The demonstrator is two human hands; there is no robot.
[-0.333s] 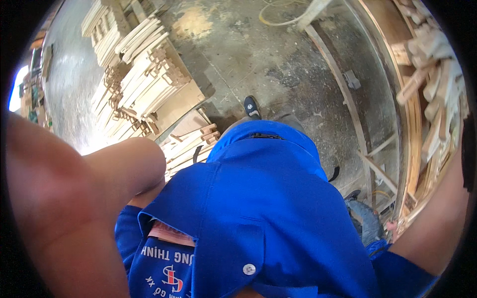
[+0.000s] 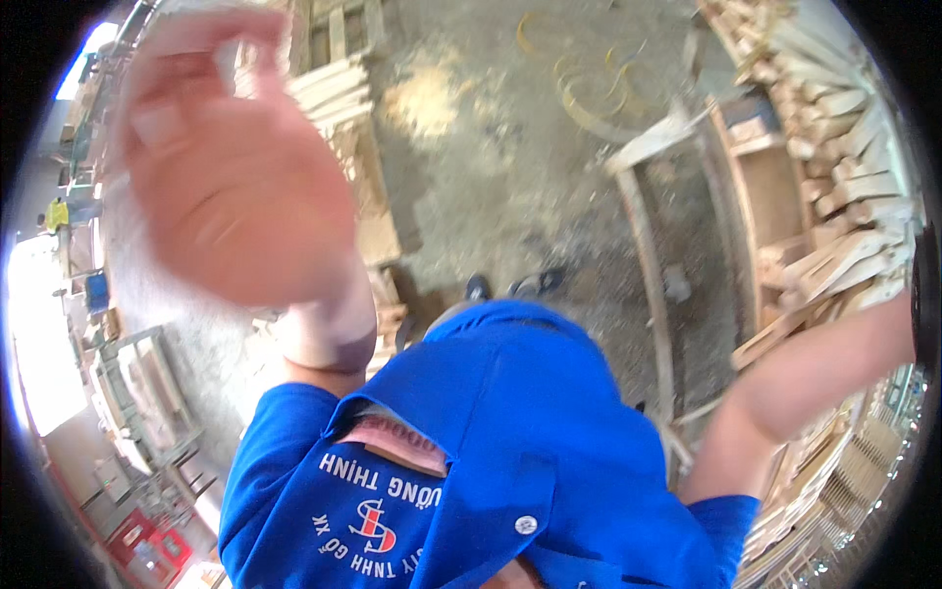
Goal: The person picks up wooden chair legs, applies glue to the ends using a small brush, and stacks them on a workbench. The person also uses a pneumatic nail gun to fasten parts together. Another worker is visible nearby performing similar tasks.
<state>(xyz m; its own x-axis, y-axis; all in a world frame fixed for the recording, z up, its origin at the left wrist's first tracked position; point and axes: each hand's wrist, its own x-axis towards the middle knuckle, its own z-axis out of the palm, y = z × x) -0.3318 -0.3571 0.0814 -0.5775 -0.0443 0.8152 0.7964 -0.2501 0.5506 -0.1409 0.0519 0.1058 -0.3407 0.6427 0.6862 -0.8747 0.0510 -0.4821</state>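
My left hand (image 2: 240, 187) is raised close in front of me at the upper left, blurred by motion. Its palm side shows, its fingers are loosely bent with a gap between them, and no object appears in it. Behind it lie stacked pale wooden pieces (image 2: 329, 90), partly covered by the hand and forearm. My right forearm (image 2: 834, 368) reaches out to the right rim, beside a heap of shaped wooden pieces (image 2: 863, 211). The right hand itself is cut off there, so what it touches is hidden.
A wooden frame (image 2: 643, 255) stands on the concrete floor (image 2: 491, 157) right of my feet. Beside it is a wooden rack (image 2: 770, 196). Sawdust (image 2: 422, 98) and a yellowish hose (image 2: 579, 108) lie ahead. Several more stacked slats (image 2: 844, 491) are at the lower right.
My left hand has come into view at the upper left, where mostly the arm showed before. My view has shifted, showing more of the wood heap on the right.
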